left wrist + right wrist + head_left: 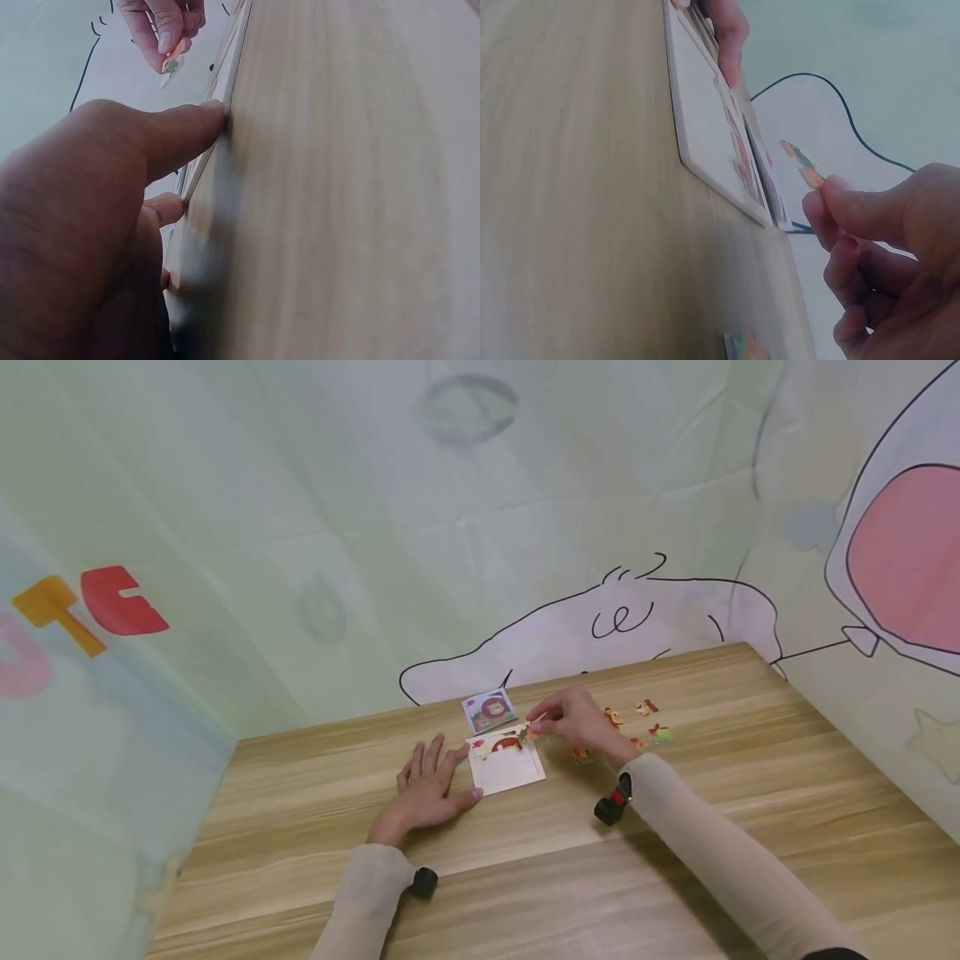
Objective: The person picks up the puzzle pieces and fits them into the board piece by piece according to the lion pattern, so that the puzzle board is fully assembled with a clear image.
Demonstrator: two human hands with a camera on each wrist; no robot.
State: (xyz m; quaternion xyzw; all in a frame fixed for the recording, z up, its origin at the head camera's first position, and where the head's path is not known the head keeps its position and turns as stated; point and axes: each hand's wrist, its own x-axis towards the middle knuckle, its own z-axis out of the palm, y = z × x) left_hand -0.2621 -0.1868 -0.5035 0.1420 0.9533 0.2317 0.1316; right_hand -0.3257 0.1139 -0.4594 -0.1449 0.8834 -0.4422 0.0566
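Note:
A white puzzle tray [513, 777] lies on the wooden table, its far part filled with joined pieces [504, 743] showing a brown and red picture. My left hand [429, 789] lies spread at the tray's left side, thumb and forefinger touching its edge. Between thumb and forefinger, my right hand [576, 720] pinches a small orange and green puzzle piece [802, 163]. In the right wrist view that piece is held up above the tray's far right corner. A picture card [491, 710] with a lion on it lies just behind the tray.
Several loose puzzle pieces lie right of the tray, among them a green one [662, 735], one at the back [646, 706] and one near the right forearm [582, 756]. A printed cloth wall [360, 568] rises behind the table's far edge [360, 717].

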